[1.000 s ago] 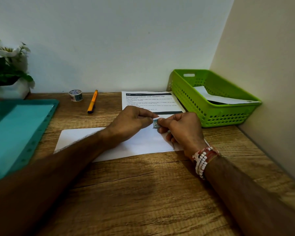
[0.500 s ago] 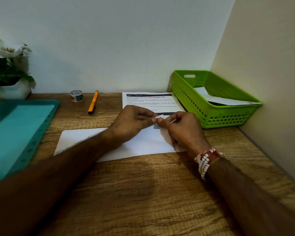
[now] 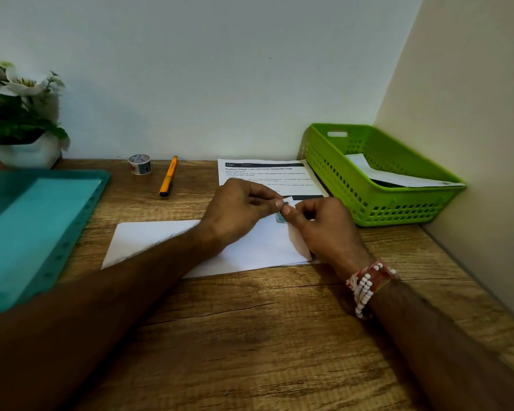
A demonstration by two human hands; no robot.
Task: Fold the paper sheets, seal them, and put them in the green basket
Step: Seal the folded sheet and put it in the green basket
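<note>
Desk (image 3: 250,336): right hand (image 3: 330,229) pinches sticker (image 3: 280,218).

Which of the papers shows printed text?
The printed sheet beside the green basket; the folded paper in front of it and the paper inside the basket look blank.

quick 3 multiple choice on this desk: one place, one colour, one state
1. Where lies the orange pen? A. in a cup B. between the small tape roll and the printed white sheet C. on the floor
2. What colour is the perforated plastic basket? A. green B. red C. white
3. What are the left hand and right hand doing? A. lying flat B. writing C. pinching a small teal sticker over the folded white paper
B: roll left, sheet right of it. A: bright green walls. C: fingertips meet on the sticker.
</note>
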